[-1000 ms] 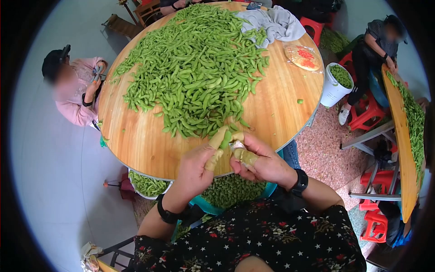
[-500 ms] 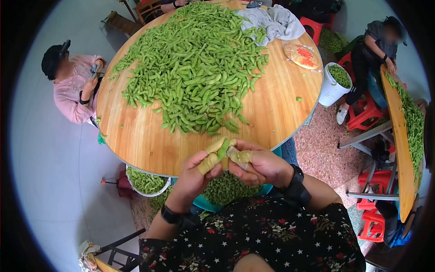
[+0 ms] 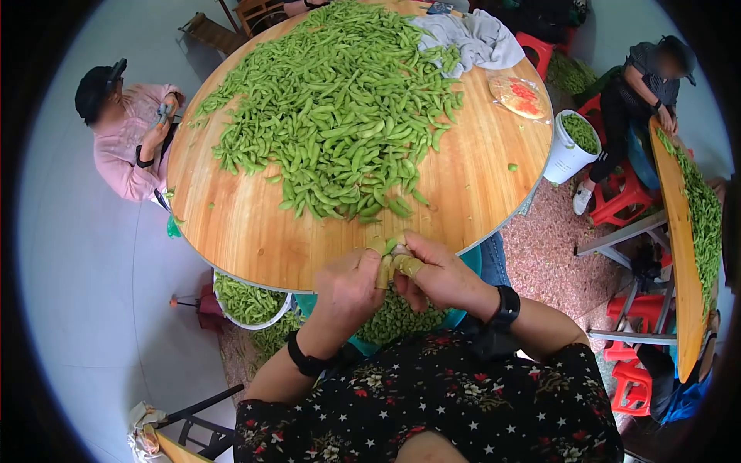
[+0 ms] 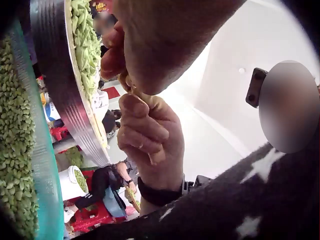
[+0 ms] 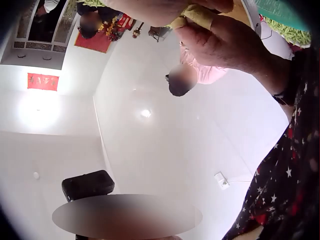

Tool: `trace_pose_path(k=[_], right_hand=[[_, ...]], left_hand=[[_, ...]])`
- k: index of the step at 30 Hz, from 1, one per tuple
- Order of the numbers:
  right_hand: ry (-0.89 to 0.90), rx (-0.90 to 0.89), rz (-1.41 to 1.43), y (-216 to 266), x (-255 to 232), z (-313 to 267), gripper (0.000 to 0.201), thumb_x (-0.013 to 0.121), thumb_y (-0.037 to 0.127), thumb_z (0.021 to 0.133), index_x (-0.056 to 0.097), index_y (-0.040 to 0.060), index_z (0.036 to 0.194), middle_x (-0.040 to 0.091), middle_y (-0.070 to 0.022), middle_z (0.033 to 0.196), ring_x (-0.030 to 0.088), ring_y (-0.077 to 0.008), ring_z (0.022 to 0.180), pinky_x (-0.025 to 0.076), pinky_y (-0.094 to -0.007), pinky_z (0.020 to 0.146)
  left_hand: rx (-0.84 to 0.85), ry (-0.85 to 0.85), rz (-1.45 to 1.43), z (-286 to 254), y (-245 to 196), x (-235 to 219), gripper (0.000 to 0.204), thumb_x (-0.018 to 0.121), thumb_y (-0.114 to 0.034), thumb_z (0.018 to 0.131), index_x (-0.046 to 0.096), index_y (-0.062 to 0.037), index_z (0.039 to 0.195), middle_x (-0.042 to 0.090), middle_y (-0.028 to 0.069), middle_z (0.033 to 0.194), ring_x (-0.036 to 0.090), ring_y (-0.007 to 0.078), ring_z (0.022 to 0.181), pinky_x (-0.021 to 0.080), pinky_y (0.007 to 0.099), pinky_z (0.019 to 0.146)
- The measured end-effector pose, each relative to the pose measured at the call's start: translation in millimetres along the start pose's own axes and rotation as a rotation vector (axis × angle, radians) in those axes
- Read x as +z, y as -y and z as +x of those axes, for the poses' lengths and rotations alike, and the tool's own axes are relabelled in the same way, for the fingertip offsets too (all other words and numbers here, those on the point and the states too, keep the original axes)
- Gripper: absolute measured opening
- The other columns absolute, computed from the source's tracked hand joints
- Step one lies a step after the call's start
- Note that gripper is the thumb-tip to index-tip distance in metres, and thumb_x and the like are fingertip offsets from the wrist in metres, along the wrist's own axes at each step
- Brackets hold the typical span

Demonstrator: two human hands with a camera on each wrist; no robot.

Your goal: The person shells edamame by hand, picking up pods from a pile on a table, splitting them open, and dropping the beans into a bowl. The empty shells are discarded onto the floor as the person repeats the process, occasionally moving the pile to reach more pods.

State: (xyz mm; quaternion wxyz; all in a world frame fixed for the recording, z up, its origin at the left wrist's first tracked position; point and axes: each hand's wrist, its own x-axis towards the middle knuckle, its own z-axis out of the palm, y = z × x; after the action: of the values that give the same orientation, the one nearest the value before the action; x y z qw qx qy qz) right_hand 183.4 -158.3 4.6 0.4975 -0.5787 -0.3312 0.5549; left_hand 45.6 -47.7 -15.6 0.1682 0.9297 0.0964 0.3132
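Observation:
Both hands meet above the near edge of the round wooden table [image 3: 255, 247]. My left hand [image 3: 349, 287] pinches a green pod [image 3: 390, 246] between thumb and fingers that wear yellowish covers. Against the same pod, my right hand [image 3: 444, 276] has its covered thumb and fingers curled round the pod's other side. A heap of green pods [image 3: 340, 108] spreads over the table beyond. Below the hands, a teal basin [image 3: 469, 261] holds shelled beans [image 3: 397, 318]. In the left wrist view the beans [image 4: 15, 145] lie at the left; the fingers largely hide the pod in both wrist views.
A white bucket of pods [image 3: 570, 158] stands right of the table, and a white tub of pods [image 3: 251, 302] sits below its left edge. A grey cloth [image 3: 471, 38] and a wrapped round item [image 3: 519, 96] lie on the table. People sit left and right.
Both hands have drawn closer together round the pod, and less of the pod shows between them. The left hand has turned so its back faces up more.

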Motion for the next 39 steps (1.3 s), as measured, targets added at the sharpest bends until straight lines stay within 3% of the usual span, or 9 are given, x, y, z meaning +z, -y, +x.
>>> trace_pose_path(k=[7,10,12,15,19,28,34,36,39], right_hand=[[0.026,0.047,0.096,-8.1,-6.2,4.1,0.010,0.042,0.013,0.098,0.048,0.0078,0.093,0.056,-0.0041,0.066,0.049,-0.0110,0.040,0.037,-0.0247,0.036],[0.015,-0.071,-0.012,-17.8,-7.2,7.1,0.009,0.044,0.014,0.097,0.049,0.0071,0.093,0.056,-0.0062,0.066,0.054,-0.0144,0.045,0.041,-0.0285,0.041],[-0.079,-0.356,-0.305,-24.7,-7.0,9.7,0.010,0.048,0.014,0.094,0.049,0.0045,0.094,0.056,-0.0128,0.068,0.060,-0.0250,0.056,0.045,-0.0359,0.052],[-0.118,-0.510,-0.491,-34.2,-9.5,13.4,0.012,0.051,0.015,0.092,0.049,0.0028,0.096,0.056,-0.0180,0.072,0.061,-0.0347,0.068,0.046,-0.0410,0.061],[-0.043,-0.501,-0.504,-23.5,-16.0,8.9,0.017,0.055,0.018,0.091,0.050,0.0021,0.094,0.057,-0.0194,0.074,0.058,-0.0399,0.069,0.045,-0.0416,0.061],[-0.055,-0.114,-0.085,-23.6,-16.4,15.4,0.024,0.067,0.021,0.086,0.054,0.0021,0.093,0.052,-0.0083,0.065,0.053,-0.0138,0.060,0.043,-0.0312,0.056],[-0.159,-0.616,-0.503,-32.5,-14.6,10.0,0.012,0.064,0.012,0.089,0.057,0.0025,0.090,0.049,-0.0017,0.067,0.050,-0.0090,0.062,0.039,-0.0288,0.052],[-0.169,-0.869,-0.675,-29.2,-11.3,7.9,0.009,0.060,0.008,0.087,0.052,0.0043,0.085,0.049,-0.0116,0.066,0.049,-0.0244,0.057,0.042,-0.0338,0.056],[-0.142,-0.833,-0.715,-23.5,-17.8,2.6,0.008,0.061,0.008,0.087,0.054,0.0034,0.089,0.053,-0.0122,0.071,0.053,-0.0261,0.061,0.044,-0.0339,0.058]], left_hand=[[-0.033,0.026,-0.003,-5.6,4.7,11.4,0.005,0.058,-0.003,0.082,0.054,0.0001,0.084,0.055,0.0149,0.068,0.057,0.0333,0.058,0.047,0.0378,0.052],[-0.305,0.077,-0.403,-8.1,7.7,14.5,0.010,0.051,-0.006,0.090,0.057,0.0013,0.092,0.059,0.0154,0.072,0.060,0.0306,0.061,0.047,0.0336,0.053],[-0.681,0.077,-0.945,-10.4,8.6,16.4,0.018,0.044,-0.013,0.098,0.057,0.0001,0.102,0.059,0.0078,0.072,0.056,0.0133,0.061,0.046,0.0263,0.056],[-0.721,0.089,-0.932,-11.4,11.6,16.6,0.018,0.043,-0.013,0.099,0.056,-0.0009,0.102,0.058,0.0054,0.072,0.055,0.0106,0.062,0.047,0.0265,0.056],[-0.455,0.096,-0.498,-8.8,9.5,11.1,0.016,0.045,-0.012,0.099,0.053,-0.0013,0.106,0.060,0.0080,0.074,0.059,0.0154,0.061,0.048,0.0291,0.056],[-0.354,0.212,-0.370,-12.4,-2.0,4.9,0.025,0.052,-0.007,0.094,0.043,-0.0020,0.117,0.065,0.0136,0.085,0.067,0.0239,0.072,0.051,0.0330,0.061],[-0.467,0.217,-0.557,-18.9,2.7,16.7,0.014,0.053,-0.002,0.091,0.052,0.0010,0.105,0.063,0.0115,0.083,0.064,0.0150,0.076,0.049,0.0295,0.064],[-0.389,0.092,-0.514,-21.0,2.8,25.3,0.005,0.054,0.000,0.083,0.055,0.0000,0.089,0.056,0.0150,0.074,0.056,0.0304,0.061,0.043,0.0344,0.055],[-0.236,0.144,-0.405,-17.7,5.7,22.9,0.004,0.057,-0.002,0.084,0.056,0.0008,0.086,0.052,0.0173,0.074,0.054,0.0315,0.063,0.041,0.0359,0.054]])
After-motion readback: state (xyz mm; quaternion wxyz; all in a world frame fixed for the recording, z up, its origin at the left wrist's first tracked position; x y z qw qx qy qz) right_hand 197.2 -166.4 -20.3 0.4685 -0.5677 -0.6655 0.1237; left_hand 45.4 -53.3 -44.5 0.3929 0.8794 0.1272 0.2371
